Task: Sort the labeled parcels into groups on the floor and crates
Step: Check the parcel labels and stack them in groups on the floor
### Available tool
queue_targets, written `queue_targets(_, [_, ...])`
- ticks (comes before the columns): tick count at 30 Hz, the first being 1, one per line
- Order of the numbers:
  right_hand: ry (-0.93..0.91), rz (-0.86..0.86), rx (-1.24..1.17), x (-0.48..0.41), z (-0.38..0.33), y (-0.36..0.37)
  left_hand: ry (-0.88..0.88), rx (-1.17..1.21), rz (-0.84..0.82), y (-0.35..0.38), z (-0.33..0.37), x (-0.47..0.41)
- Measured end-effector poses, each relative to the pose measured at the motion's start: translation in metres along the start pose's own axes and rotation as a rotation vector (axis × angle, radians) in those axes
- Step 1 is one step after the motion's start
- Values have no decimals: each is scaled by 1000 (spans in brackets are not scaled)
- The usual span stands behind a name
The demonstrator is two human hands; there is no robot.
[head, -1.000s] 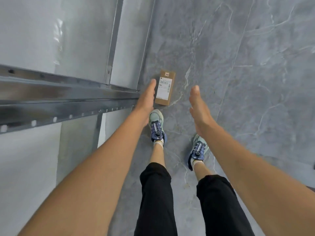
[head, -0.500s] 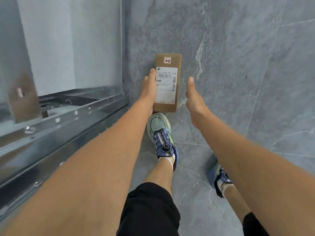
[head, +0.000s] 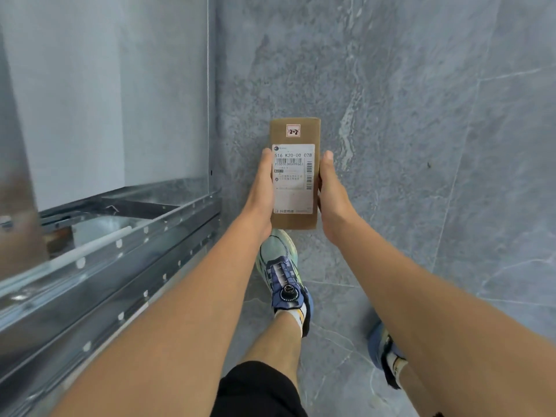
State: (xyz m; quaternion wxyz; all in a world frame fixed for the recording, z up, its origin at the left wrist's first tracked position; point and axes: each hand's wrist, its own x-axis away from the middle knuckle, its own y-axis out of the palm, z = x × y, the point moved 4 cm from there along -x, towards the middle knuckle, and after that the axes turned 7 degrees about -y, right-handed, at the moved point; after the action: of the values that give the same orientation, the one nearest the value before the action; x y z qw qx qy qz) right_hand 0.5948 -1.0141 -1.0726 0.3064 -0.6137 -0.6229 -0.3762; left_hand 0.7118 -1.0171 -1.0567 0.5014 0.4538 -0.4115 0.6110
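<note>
A narrow brown cardboard parcel [head: 294, 179] lies lengthwise over the grey floor in the head view. It carries a white shipping label and a small sticker marked "2-2" near its far end. My left hand [head: 261, 189] grips its left long side with the thumb along the top edge. My right hand [head: 333, 194] grips the right long side the same way. The fingers of both hands are hidden under the box. I cannot tell whether the parcel rests on the floor or is lifted off it.
A metal rack [head: 126, 233] with perforated rails and grey panels fills the left side, close to my left arm. My left shoe [head: 282, 275] stands just behind the parcel, my right shoe [head: 383, 352] further back right. Grey marble floor [head: 421, 145] spreads ahead and right.
I have bent closer to the parcel. Both hands, open and apart before, have closed in on its two long sides and now grip it.
</note>
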Motion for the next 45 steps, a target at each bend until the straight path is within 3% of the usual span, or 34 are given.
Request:
queue_targets(9, [-227,-37,44,154,-160,-45,244,-26,-93,53,90,206])
queue_targets(19, [-594,-204,138,444,-382,-67,669,56,-42,87,177,539])
queue_targets(24, [-736,-292,148,572,-434,-58,862,106,-3,87,182,681])
queue_targets(33, [-952,-401,166,772,-444,-48,1143,92,66,73,120,885])
queue_targets(45, [-1101,-557,218,953,-369,-39,1247,117,260,40,-40,1050])
